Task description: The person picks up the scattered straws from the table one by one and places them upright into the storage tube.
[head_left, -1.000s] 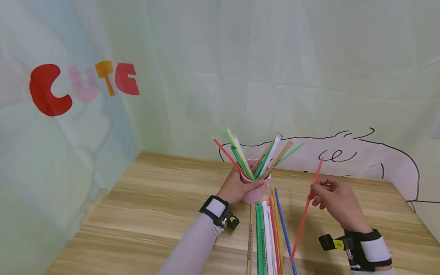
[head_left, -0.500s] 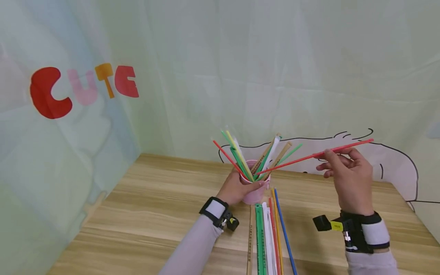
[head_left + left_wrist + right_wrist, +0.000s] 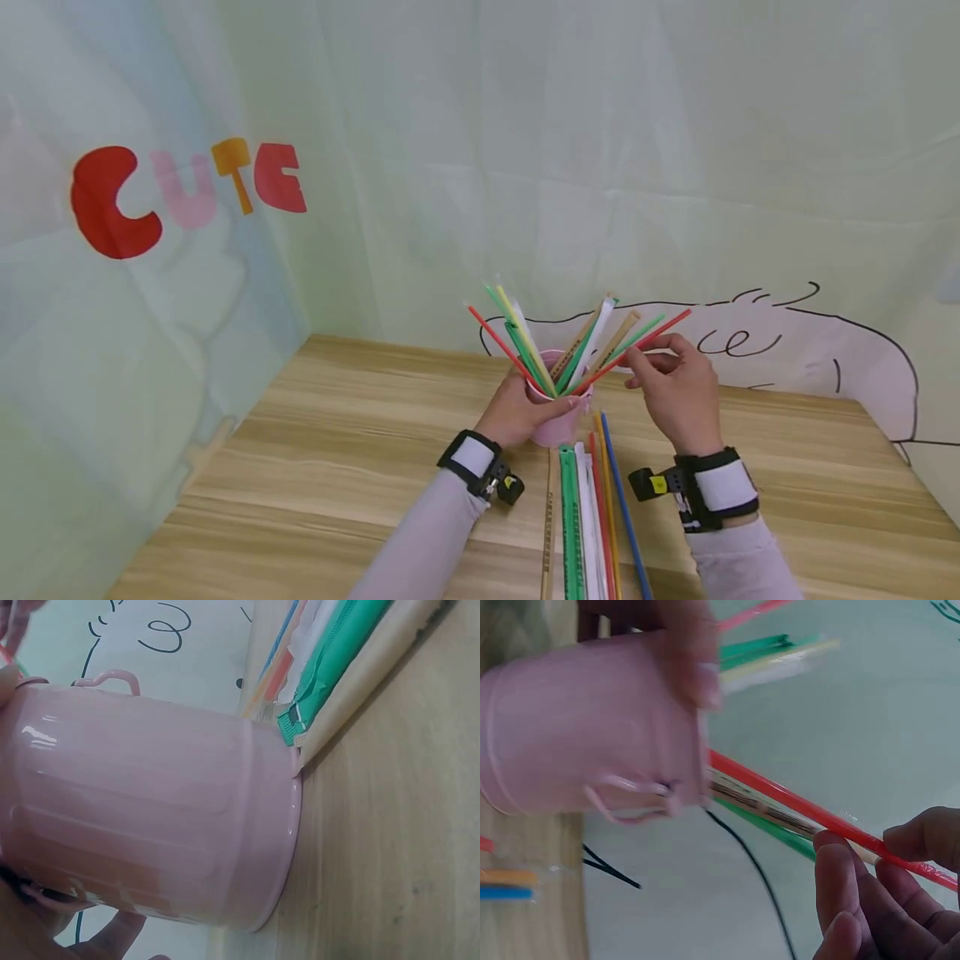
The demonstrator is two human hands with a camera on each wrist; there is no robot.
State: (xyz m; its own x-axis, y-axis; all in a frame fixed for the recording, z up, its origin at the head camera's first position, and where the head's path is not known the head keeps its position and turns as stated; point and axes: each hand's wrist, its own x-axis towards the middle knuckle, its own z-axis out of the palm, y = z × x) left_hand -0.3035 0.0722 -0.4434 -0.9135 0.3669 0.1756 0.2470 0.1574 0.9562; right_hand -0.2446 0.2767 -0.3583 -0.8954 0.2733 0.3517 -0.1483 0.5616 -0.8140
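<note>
My left hand (image 3: pixel 517 410) grips a small pink bucket (image 3: pixel 553 432), its thumb across the front near the rim. The left wrist view shows the bucket's side (image 3: pixel 150 795) and base edge close to the wooden surface. Several straws fan out of the bucket: red, yellow, green, white-wrapped and brown paper-wrapped. With thumb and fingers, my right hand (image 3: pixel 678 387) pinches a red straw (image 3: pixel 780 796) near its upper end. That straw slants to the right, its lower end inside the bucket's mouth, beside a brown wrapped straw and a green straw (image 3: pixel 769 829).
In front of the bucket, more straws lie side by side on the table (image 3: pixel 360 467): brown (image 3: pixel 550 525), green (image 3: pixel 572 533), white (image 3: pixel 590 533), red (image 3: pixel 601 508), orange (image 3: pixel 608 508) and blue (image 3: pixel 626 508). A printed cloth backdrop (image 3: pixel 480 208) stands behind the table.
The right hand has swung the red straw from pointing down over the table to slanting into the bucket, moving left toward it. The left hand keeps its grip on the bucket.
</note>
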